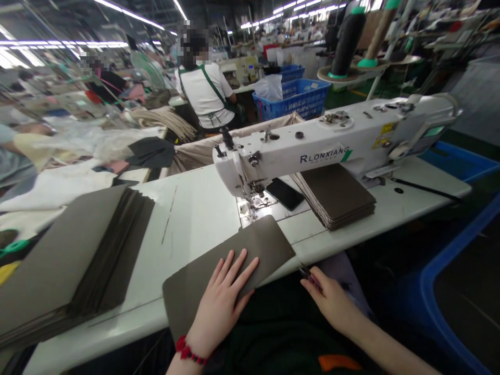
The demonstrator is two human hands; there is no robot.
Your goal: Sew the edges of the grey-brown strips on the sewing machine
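Taupe panel (pixel 258 250) is lying on the worktop (pixel 195 208) at 6 o'clock, its far corner stopping just short of the foot (pixel 255 200) of the machine (pixel 332 146), so sewing seems not to be starting yet. On it the left hand (pixel 226 302) is pressing flat, fingers spread, grasping nothing. At 4 o'clock the right hand (pixel 332 302) is pinching a small tool (pixel 308 274), too blurred to name. One stack (pixel 70 260) is sitting at 9 o'clock, cut off by the frame, a second stack (pixel 339 195) at 2 o'clock; which is finished is not showing

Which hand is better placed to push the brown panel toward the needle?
Left, probably: the left hand lies flat on the panel, whose far corner is near the presser foot. The right hand is off the table, holding a tool.
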